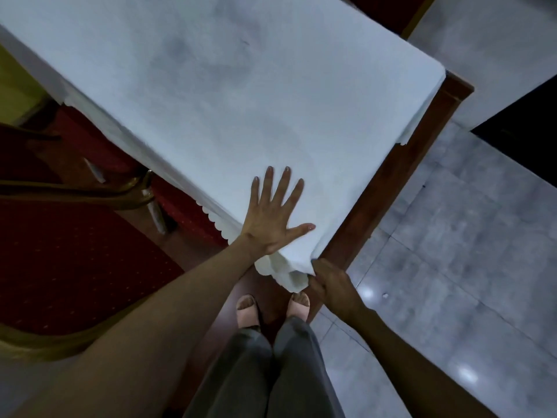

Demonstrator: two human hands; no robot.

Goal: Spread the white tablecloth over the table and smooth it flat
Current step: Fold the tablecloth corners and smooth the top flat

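Note:
The white tablecloth point(211, 95) covers the top of a dark wooden table point(391, 176), and its scalloped edges hang over the sides. My left hand point(272, 212) lies flat on the cloth at the near corner, fingers spread and straight. Just below that corner, my right hand point(328, 285) pinches the hanging corner of the cloth, fingers curled around the bunched fabric. The cloth's surface looks mostly flat, with faint grey shading toward the middle.
A chair with a red seat and gold frame point(75, 191) stands close on the left. Red carpet point(60, 267) lies under it. Grey tiled floor point(452, 267) stretches to the right. Another white-covered table point(497, 55) stands at the upper right. My feet point(271, 306) are at the table corner.

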